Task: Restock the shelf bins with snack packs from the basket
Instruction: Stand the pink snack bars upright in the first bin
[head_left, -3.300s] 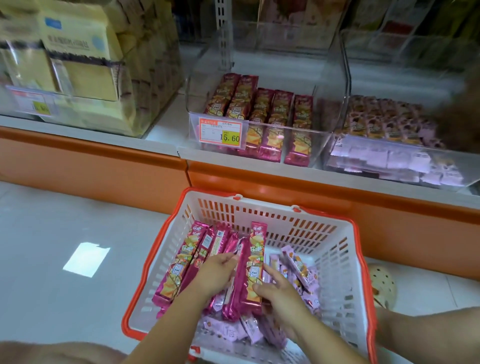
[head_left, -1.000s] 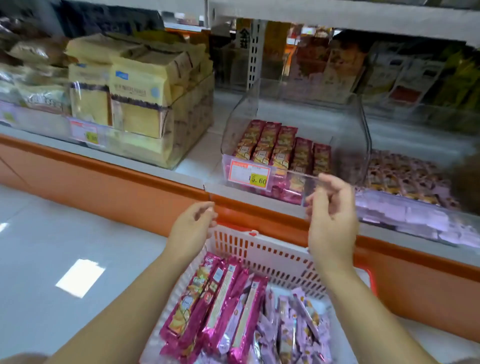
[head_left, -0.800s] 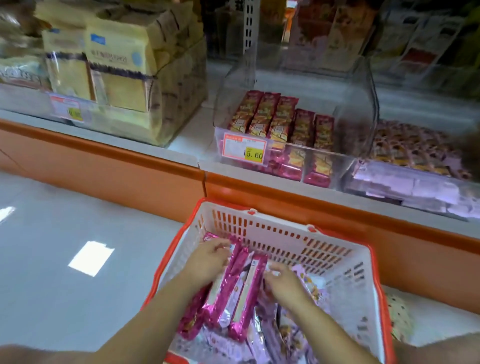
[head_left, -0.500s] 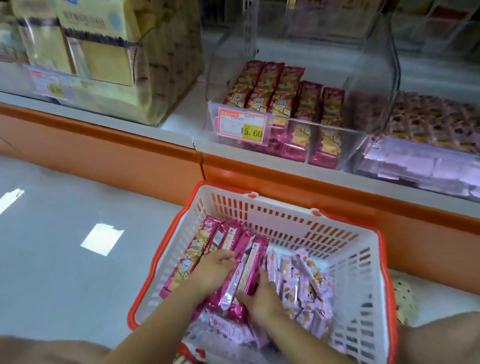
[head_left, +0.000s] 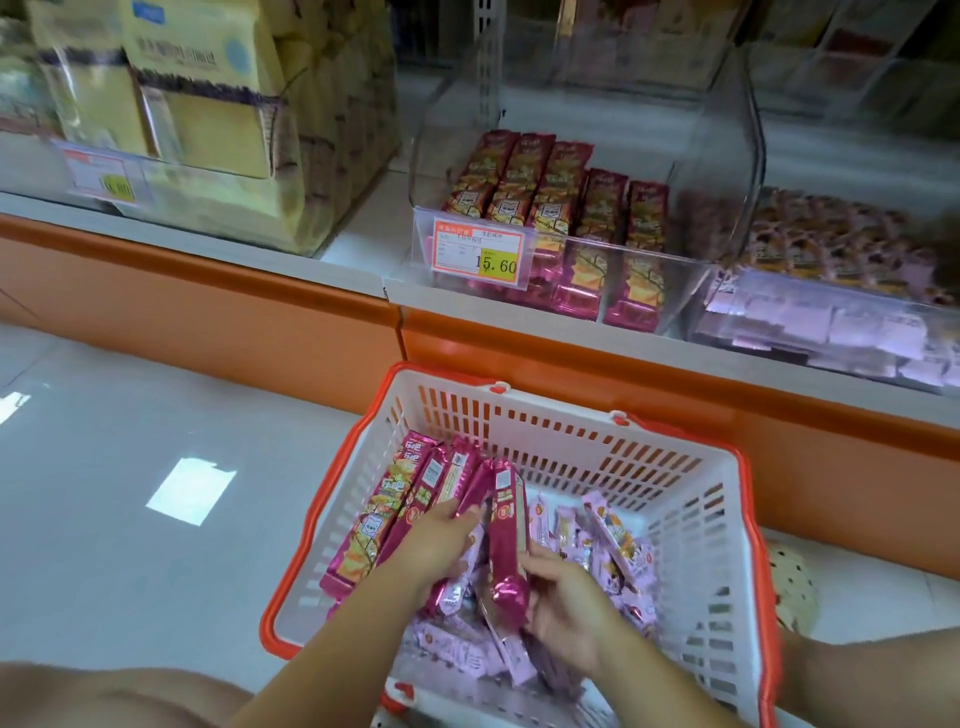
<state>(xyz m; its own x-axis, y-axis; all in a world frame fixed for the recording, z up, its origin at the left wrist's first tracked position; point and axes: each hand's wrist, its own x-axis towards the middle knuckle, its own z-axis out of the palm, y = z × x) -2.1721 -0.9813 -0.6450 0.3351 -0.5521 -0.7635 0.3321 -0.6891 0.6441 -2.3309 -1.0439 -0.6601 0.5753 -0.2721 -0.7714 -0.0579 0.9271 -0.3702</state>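
While I watched through the head camera, both grips were down inside the basket, which sat on the floor just near of the orange front of the shelf. The left grip lay palm-down over the long magenta packs stacked along the basket's left side. Its fingers were bent across their tops and touched one magenta pack that stood on edge in the middle; whether it had actually closed round anything I could not tell. The right grip was curled against the near end of that same pack, thumb on its right face and fingertips at its crimped end, so it had hold of it. To the right of that pack, small lilac packs lay jumbled across the basket's bottom and under the right wrist. Up on the shelf, the clear-walled middle bin held rows of shelved magenta packs lying lengthwise, with a price tag fixed at the left of its front wall. The right bin beside it was filled with lilac packs, and the left bin was packed with yellow bags.
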